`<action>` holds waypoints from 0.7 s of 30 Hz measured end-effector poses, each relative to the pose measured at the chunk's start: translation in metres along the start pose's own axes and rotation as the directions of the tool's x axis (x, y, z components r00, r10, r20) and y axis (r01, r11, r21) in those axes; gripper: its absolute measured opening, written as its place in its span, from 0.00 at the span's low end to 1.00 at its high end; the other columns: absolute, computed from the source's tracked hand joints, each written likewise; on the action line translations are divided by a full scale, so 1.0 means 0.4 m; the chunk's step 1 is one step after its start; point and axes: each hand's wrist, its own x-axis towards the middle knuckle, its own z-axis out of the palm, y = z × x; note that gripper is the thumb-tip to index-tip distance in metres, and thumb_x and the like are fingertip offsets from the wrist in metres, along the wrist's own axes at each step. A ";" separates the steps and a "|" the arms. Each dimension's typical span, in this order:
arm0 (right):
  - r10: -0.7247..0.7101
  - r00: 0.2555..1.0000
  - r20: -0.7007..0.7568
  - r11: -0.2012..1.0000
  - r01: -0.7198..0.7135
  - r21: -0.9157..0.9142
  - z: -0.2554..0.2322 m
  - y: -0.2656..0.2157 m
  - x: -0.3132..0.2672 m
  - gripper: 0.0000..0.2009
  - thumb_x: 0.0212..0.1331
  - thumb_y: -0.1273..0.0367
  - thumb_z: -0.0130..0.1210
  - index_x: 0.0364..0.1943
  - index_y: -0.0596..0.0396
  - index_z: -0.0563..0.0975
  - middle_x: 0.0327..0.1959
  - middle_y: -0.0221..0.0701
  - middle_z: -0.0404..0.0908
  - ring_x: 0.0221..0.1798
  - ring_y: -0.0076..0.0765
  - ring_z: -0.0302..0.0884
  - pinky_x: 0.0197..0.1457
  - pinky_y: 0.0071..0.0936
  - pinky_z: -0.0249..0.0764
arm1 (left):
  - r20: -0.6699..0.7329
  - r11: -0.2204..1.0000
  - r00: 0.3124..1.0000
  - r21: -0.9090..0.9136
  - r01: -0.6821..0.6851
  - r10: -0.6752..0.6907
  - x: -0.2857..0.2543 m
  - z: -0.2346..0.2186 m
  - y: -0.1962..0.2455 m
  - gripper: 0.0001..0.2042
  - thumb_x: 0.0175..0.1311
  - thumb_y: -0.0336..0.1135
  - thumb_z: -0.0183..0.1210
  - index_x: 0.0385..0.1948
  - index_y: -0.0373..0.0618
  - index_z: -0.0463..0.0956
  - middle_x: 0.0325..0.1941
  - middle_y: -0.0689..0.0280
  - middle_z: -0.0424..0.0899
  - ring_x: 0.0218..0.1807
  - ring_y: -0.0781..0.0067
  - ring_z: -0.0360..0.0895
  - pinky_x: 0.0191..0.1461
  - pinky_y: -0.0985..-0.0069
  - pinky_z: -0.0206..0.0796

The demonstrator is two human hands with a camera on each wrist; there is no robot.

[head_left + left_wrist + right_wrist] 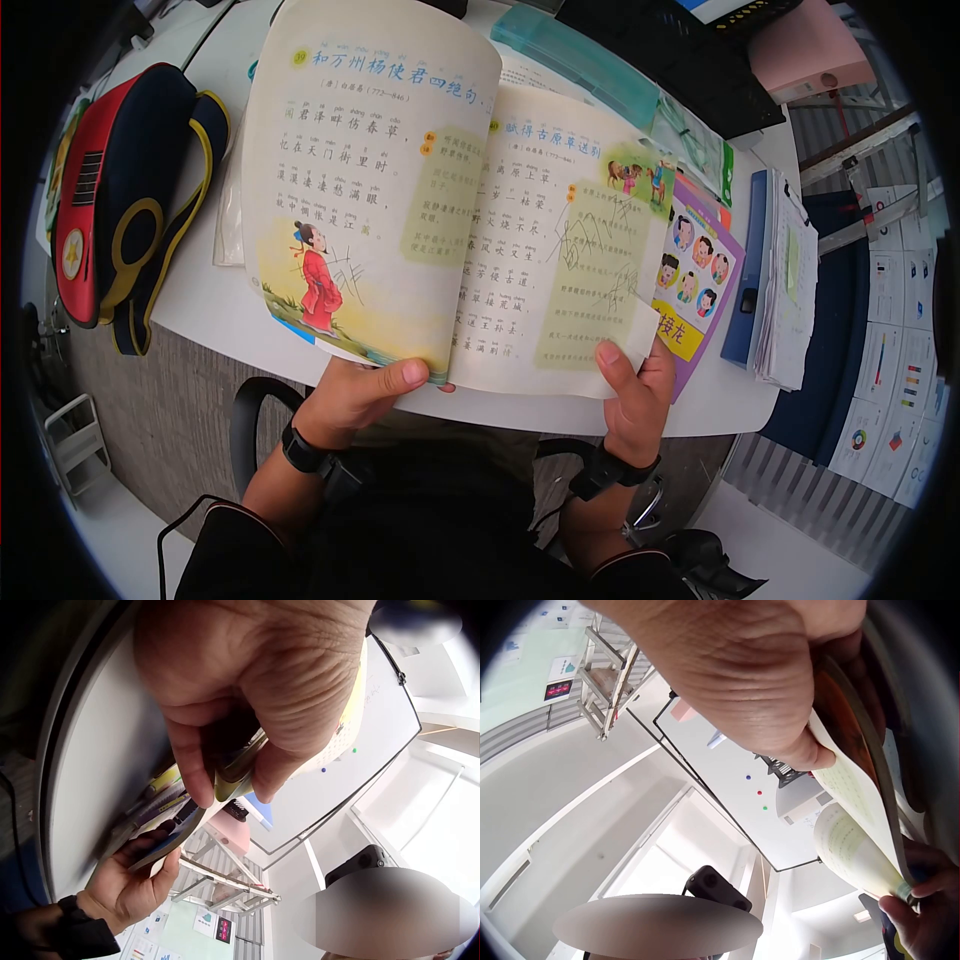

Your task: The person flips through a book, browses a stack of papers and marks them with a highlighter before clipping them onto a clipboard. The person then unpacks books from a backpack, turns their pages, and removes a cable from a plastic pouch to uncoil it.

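An open poem book (370, 190) with Chinese verses, pinyin and painted figures is held up over the desk's front part. At the bottom of its left page, close to the spine, my left hand (352, 396) pinches the book with the thumb in front. My right hand (640, 395) grips the lower right corner, its thumb on the right page and its fingers mostly hidden behind. Pencil scribbles mark both pages. In the left wrist view, the left thumb and a finger squeeze the book's bottom edge (231, 787). The right wrist view shows the right page (851, 791) under the right thumb.
On the white desk (215, 290) a red and navy bag (135, 200) lies at the left. A purple booklet (695, 270) with cartoon faces lies right of the book. Beyond it are a blue clipboard with papers (785, 280) and a pink box (812, 60).
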 end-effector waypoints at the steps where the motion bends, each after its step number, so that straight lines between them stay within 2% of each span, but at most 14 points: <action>1: -0.004 1.000 0.000 1.000 0.004 -0.003 0.000 -0.001 0.000 0.19 0.61 0.72 0.59 0.56 0.65 0.75 0.52 0.35 0.82 0.52 0.27 0.77 0.59 0.26 0.69 | 0.002 1.000 1.000 0.001 -0.003 0.003 0.001 0.001 0.000 0.30 0.59 0.34 0.69 0.62 0.38 0.65 0.49 0.56 0.80 0.48 0.61 0.81 0.43 0.65 0.79; 11: -0.019 1.000 -0.004 1.000 0.019 -0.020 0.002 0.000 0.000 0.20 0.61 0.71 0.60 0.56 0.66 0.75 0.52 0.35 0.82 0.52 0.27 0.77 0.59 0.26 0.69 | 0.003 1.000 1.000 -0.007 0.001 -0.001 0.000 -0.004 -0.004 0.33 0.59 0.35 0.69 0.65 0.40 0.61 0.54 0.55 0.78 0.50 0.61 0.80 0.42 0.66 0.78; 18: -0.005 1.000 -0.009 1.000 0.005 -0.006 0.000 0.004 -0.002 0.20 0.61 0.72 0.60 0.57 0.66 0.74 0.52 0.35 0.82 0.52 0.27 0.77 0.59 0.26 0.69 | -0.006 1.000 1.000 -0.003 0.006 -0.006 0.002 0.002 0.001 0.33 0.59 0.36 0.70 0.64 0.39 0.63 0.52 0.55 0.78 0.48 0.62 0.80 0.41 0.67 0.78; 21: -0.044 0.999 -0.008 0.999 0.044 0.021 0.004 0.004 0.000 0.18 0.63 0.71 0.61 0.55 0.64 0.76 0.49 0.32 0.83 0.49 0.23 0.76 0.55 0.22 0.69 | 0.002 1.000 1.000 0.010 0.001 -0.001 0.004 0.003 0.001 0.32 0.59 0.37 0.70 0.63 0.39 0.63 0.51 0.56 0.79 0.47 0.62 0.80 0.41 0.67 0.77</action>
